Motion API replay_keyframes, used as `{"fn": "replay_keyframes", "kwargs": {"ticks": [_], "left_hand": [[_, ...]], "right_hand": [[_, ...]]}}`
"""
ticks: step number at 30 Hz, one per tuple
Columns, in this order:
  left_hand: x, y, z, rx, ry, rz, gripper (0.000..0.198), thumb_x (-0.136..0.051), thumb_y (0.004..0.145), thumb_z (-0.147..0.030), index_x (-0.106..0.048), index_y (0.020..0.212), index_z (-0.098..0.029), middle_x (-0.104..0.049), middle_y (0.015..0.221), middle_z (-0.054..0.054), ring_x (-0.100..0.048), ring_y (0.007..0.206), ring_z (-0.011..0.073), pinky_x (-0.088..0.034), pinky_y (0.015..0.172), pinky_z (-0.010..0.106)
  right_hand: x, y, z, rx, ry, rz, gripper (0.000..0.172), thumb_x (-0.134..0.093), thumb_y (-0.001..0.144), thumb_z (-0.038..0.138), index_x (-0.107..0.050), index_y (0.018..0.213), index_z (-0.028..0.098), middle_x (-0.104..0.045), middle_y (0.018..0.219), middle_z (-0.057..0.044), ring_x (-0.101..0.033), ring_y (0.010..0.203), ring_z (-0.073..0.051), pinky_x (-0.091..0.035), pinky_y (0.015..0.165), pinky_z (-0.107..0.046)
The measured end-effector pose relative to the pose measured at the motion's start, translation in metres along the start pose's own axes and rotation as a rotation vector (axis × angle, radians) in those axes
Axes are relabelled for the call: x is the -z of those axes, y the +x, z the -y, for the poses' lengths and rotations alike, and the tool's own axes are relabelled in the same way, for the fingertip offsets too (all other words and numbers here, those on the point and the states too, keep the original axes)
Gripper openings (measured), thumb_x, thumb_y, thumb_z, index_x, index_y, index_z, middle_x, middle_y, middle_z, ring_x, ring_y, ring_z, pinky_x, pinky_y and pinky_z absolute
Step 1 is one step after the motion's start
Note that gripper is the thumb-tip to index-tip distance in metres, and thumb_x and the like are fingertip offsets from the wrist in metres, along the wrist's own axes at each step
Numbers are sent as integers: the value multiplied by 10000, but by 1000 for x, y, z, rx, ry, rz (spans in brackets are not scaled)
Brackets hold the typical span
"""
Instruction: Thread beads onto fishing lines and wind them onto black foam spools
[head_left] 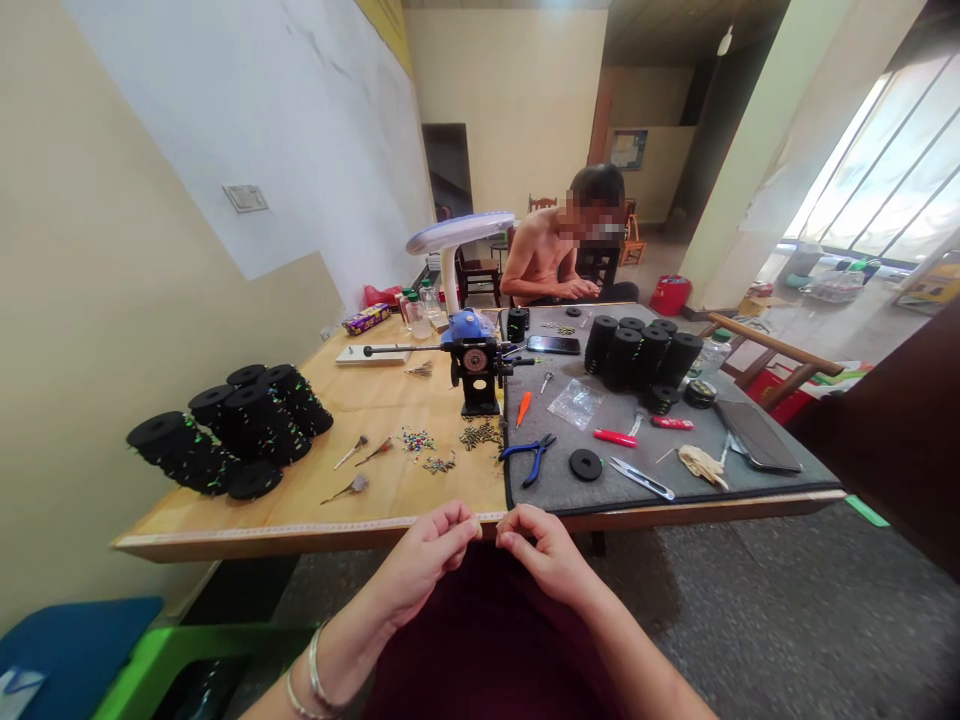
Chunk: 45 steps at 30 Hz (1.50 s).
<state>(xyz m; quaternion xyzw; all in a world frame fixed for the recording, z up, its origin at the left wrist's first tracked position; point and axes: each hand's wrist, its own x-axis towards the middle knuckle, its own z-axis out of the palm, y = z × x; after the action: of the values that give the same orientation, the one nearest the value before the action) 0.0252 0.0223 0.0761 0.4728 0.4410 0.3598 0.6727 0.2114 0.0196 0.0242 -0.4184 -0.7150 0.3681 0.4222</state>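
My left hand (431, 555) and my right hand (546, 555) are held close together just below the wooden table's front edge (300, 530), over my dark red lap. Both have fingers curled in a pinch, fingertips nearly meeting. Whatever they hold is too small to make out. Bangles circle my left wrist. Nearest on the table are blue-handled pliers (534, 455), a black disc (585, 464) and scissors (641, 478) on a grey mat (750, 475).
Black spools are stacked at the table's left (225, 430) and on the mat (637, 350). A small winding machine (476, 370), beads, hooks, a red cutter, phones and a desk lamp (457, 240) also sit there. A person (570, 250) works at the far end.
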Motion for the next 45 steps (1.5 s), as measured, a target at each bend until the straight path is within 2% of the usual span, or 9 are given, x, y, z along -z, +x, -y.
{"fn": "replay_keyframes", "kwargs": {"ticks": [5, 11, 17, 23, 26, 30, 33, 37, 45], "left_hand": [[-2, -3, 1, 2, 56, 16, 343, -678, 705, -469, -531, 699, -159, -343, 580, -74, -225, 514, 78, -177, 481, 218], [11, -4, 23, -14, 308, 29, 337, -572, 765, -495, -529, 702, -166, -364, 577, -66, -268, 533, 97, -228, 498, 217], [32, -4, 63, -35, 627, 26, 283, -488, 783, -431, -474, 641, -187, -409, 590, -45, -362, 589, 134, -293, 562, 239], [47, -4, 118, -38, 939, -2, 184, -427, 788, -230, -548, 659, -179, -529, 589, -17, -481, 600, 159, -314, 574, 245], [51, -4, 128, -22, 1038, 28, 184, -466, 757, -170, -622, 662, -181, -625, 683, 18, -572, 686, 186, -368, 640, 259], [40, -11, 97, -131, 980, -30, 182, -536, 731, -149, -694, 800, -206, -676, 869, 50, -611, 797, 205, -420, 739, 287], [22, -18, 56, -268, 692, -60, 328, -567, 784, -226, -615, 1108, -210, -677, 1005, 64, -606, 748, 175, -456, 727, 284], [3, -18, 25, -440, 416, -39, 582, -683, 747, -286, -478, 1290, -244, -639, 1169, 80, -612, 874, 202, -474, 730, 283], [-2, -6, 29, -491, 126, -19, 489, -759, 682, -259, -569, 1131, -218, -666, 1072, 76, -617, 981, 242, -471, 900, 358]], "right_hand": [[10, -3, 2, 32, -105, -73, 166, -542, 885, 264, -666, 792, 204, -690, 785, -23, -613, 761, -163, -458, 731, -260], [63, -4, -20, -213, -679, -525, 240, -488, 891, 322, -632, 999, 163, -672, 877, -87, -615, 811, -215, -454, 733, -303], [81, 8, -39, -537, -1003, -455, 370, -571, 838, 399, -567, 1093, 131, -612, 1023, -151, -620, 904, -283, -450, 692, -321], [82, 11, -47, -455, -506, -581, 285, -610, 779, 297, -505, 1023, 193, -631, 924, -80, -616, 877, -269, -446, 765, -371], [74, 6, -38, -334, -184, -559, 272, -591, 799, 345, -470, 994, 199, -632, 792, -31, -626, 765, -219, -478, 733, -348], [41, -2, -7, -255, 555, -371, 415, -685, 763, 398, -462, 1068, 227, -648, 829, -19, -632, 742, -183, -505, 635, -290], [11, -7, 17, -306, 813, -208, 422, -729, 743, 360, -493, 1069, 231, -637, 798, 7, -600, 589, -124, -494, 537, -243], [-12, -9, 30, -352, 951, -128, 382, -739, 740, 365, -551, 1020, 185, -613, 725, 22, -490, 409, -41, -394, 421, -168], [-25, -19, 27, -443, 873, -70, 421, -636, 792, 485, -536, 1047, 164, -571, 623, 35, -424, 376, -45, -256, 376, -157]]}}
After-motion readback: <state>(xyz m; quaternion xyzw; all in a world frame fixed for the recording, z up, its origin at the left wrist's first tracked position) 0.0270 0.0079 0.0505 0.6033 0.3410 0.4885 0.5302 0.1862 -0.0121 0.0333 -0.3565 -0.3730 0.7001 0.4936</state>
